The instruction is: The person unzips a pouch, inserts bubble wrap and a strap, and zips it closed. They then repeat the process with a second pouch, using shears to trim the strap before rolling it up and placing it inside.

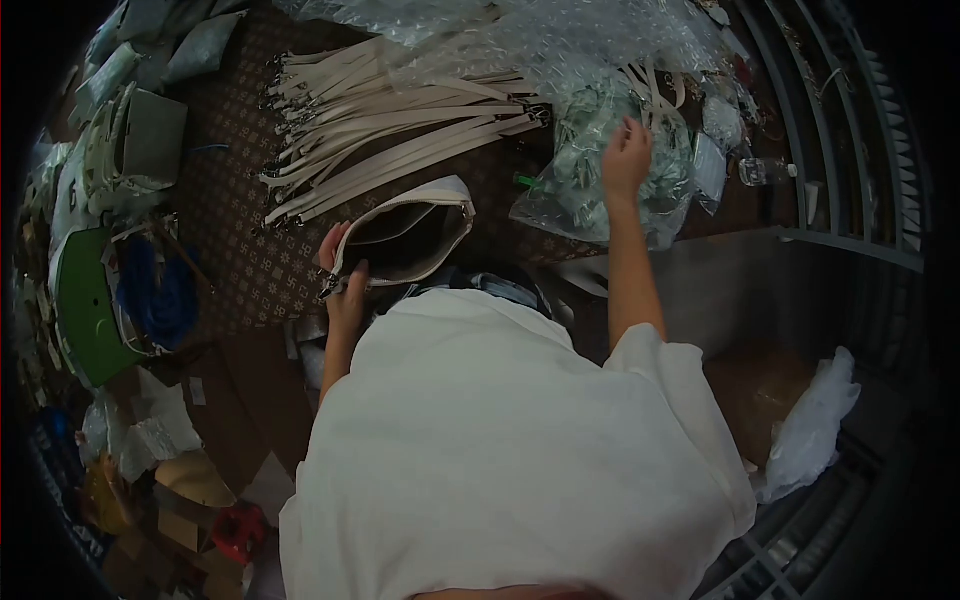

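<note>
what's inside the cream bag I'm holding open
The cream zip-top bag in your left hand shows a pale inner panel and dark lining; its bottom is lost in shadow, so contents there can't be told.

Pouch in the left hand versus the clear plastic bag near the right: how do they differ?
The pouch is beige with a dark lining; the plastic bag is see-through, showing pale green contents. The pouch is held open by the left hand, whereas the plastic bag lies on the patterned surface, under or beside the right hand.
</note>
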A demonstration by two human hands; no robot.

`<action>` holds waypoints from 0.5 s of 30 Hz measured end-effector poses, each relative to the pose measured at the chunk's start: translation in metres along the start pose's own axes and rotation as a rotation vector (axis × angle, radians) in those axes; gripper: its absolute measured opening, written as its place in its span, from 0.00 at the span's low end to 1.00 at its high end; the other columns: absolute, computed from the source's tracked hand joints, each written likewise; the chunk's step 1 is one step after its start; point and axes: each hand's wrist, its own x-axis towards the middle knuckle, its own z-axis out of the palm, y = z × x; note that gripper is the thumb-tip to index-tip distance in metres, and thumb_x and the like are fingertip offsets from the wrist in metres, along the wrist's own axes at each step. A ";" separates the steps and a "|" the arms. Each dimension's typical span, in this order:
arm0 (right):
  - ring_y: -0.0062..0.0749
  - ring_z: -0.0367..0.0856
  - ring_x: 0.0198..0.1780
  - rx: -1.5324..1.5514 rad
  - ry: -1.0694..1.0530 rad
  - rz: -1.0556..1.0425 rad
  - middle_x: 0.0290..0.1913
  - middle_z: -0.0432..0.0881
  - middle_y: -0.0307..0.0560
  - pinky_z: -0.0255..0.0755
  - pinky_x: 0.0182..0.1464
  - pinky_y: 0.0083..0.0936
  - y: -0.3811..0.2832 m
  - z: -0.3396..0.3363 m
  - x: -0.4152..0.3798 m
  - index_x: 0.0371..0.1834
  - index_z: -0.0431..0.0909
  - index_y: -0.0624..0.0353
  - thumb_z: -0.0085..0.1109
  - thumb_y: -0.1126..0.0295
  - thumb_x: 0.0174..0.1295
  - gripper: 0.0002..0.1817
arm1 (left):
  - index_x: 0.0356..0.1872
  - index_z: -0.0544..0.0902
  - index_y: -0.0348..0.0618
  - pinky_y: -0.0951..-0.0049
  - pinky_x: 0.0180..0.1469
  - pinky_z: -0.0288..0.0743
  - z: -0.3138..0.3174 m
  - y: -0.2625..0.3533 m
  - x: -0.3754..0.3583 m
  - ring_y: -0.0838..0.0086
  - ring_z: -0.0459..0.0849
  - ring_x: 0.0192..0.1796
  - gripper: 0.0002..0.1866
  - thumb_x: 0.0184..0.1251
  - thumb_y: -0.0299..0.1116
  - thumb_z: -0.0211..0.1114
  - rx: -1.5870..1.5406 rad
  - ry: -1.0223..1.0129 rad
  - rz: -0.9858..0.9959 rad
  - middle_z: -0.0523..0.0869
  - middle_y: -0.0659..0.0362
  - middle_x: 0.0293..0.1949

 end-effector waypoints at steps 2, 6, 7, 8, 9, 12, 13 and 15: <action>0.50 0.74 0.45 -0.301 0.082 -0.110 0.44 0.73 0.57 0.69 0.43 0.38 0.056 0.001 0.015 0.42 0.74 0.63 0.55 0.68 0.55 0.13 | 0.61 0.59 0.38 0.70 0.64 0.53 0.005 0.004 0.000 0.67 0.63 0.62 0.29 0.55 0.23 0.53 -0.009 0.039 -0.006 0.65 0.51 0.60; 0.54 0.75 0.39 -0.500 -0.272 0.062 0.37 0.77 0.58 0.69 0.38 0.41 0.074 0.000 0.020 0.36 0.76 0.62 0.58 0.65 0.51 0.13 | 0.61 0.59 0.38 0.71 0.63 0.54 0.004 0.005 0.005 0.68 0.64 0.61 0.30 0.55 0.26 0.54 -0.111 0.057 -0.035 0.66 0.51 0.59; 0.55 0.76 0.38 -0.466 -0.281 0.081 0.34 0.78 0.58 0.69 0.38 0.42 0.072 0.000 0.021 0.33 0.77 0.62 0.59 0.64 0.51 0.13 | 0.61 0.58 0.38 0.72 0.62 0.56 0.001 0.005 0.008 0.68 0.65 0.60 0.31 0.54 0.27 0.54 -0.084 0.045 -0.030 0.66 0.51 0.59; 0.55 0.76 0.38 -0.452 -0.297 0.064 0.34 0.78 0.58 0.69 0.38 0.42 0.070 -0.003 0.023 0.33 0.77 0.62 0.59 0.64 0.51 0.13 | 0.61 0.58 0.38 0.72 0.62 0.56 -0.001 0.006 0.011 0.68 0.65 0.60 0.31 0.54 0.27 0.54 -0.076 0.070 -0.032 0.66 0.51 0.59; 0.55 0.76 0.36 -0.482 -0.320 0.086 0.32 0.78 0.58 0.69 0.37 0.42 0.068 -0.009 0.025 0.31 0.77 0.62 0.58 0.63 0.51 0.12 | 0.61 0.58 0.37 0.72 0.61 0.57 -0.003 0.009 0.014 0.68 0.65 0.59 0.31 0.53 0.27 0.55 -0.057 0.050 -0.057 0.67 0.51 0.58; 0.55 0.76 0.34 -0.494 -0.320 0.043 0.30 0.78 0.58 0.68 0.36 0.42 0.069 -0.020 0.024 0.27 0.77 0.62 0.57 0.62 0.52 0.12 | 0.62 0.58 0.37 0.72 0.59 0.59 -0.004 0.006 0.017 0.69 0.67 0.58 0.32 0.52 0.27 0.55 -0.075 0.049 -0.098 0.68 0.52 0.57; 0.54 0.76 0.33 -0.482 -0.287 -0.012 0.29 0.78 0.57 0.68 0.34 0.42 0.069 -0.023 0.023 0.26 0.77 0.62 0.56 0.62 0.53 0.13 | 0.62 0.58 0.37 0.72 0.58 0.60 -0.003 0.005 0.018 0.69 0.67 0.57 0.32 0.51 0.27 0.55 -0.115 0.055 -0.111 0.68 0.52 0.56; 0.52 0.76 0.32 -0.587 -0.196 -0.093 0.29 0.78 0.56 0.68 0.33 0.40 0.055 -0.028 0.024 0.27 0.77 0.62 0.55 0.64 0.54 0.11 | 0.62 0.58 0.37 0.72 0.59 0.60 -0.002 0.006 0.018 0.69 0.67 0.58 0.33 0.51 0.27 0.55 -0.121 0.062 -0.113 0.68 0.52 0.56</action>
